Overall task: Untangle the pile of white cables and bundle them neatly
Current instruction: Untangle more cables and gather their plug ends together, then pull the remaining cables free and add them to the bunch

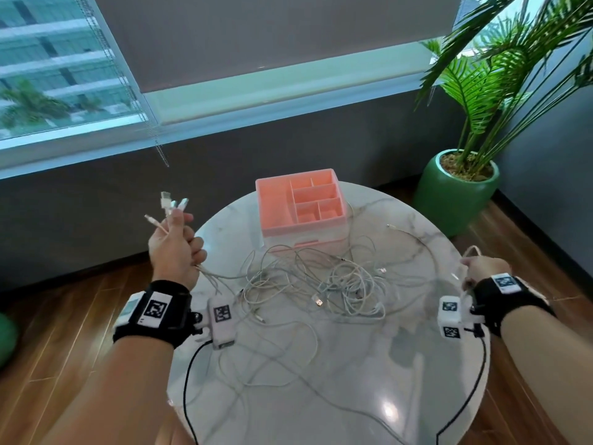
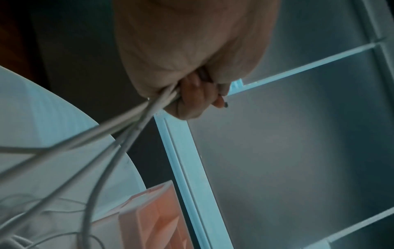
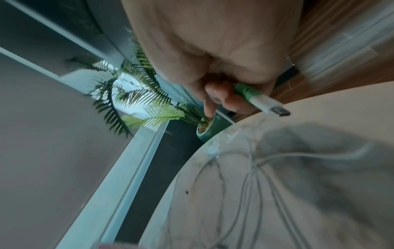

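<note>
The round white marble-patterned bench [image 1: 401, 364] fills the near middle of the head view, with the pink plastic compartment organiser box [image 1: 301, 203] at its far side and the loose tangle of thin white cables [image 1: 324, 284] spread in front of that box, strands trailing toward the near edge. The palm plant in a green ceramic pot [image 1: 455, 187] stands on the wooden floor at the far right.

Only the head view shows both hands together. The left hand [image 1: 175, 248] is raised off the bench's left edge, fingers curled round several cable ends, whose white plugs [image 1: 171, 203] stick up above the fist. The left wrist view shows what that angle hides: the cords [image 2: 153, 107] leaving the underside of the fist and fanning down toward the bench.

The right hand [image 1: 483, 268] sits at the bench's right edge, mostly hidden behind its wrist strap. The right wrist view makes it plain: fingers curled round a white USB plug with a green collar [image 3: 262, 101], metal tip pointing out. Both wrist views are blurred, so individual strands are hard to separate.
</note>
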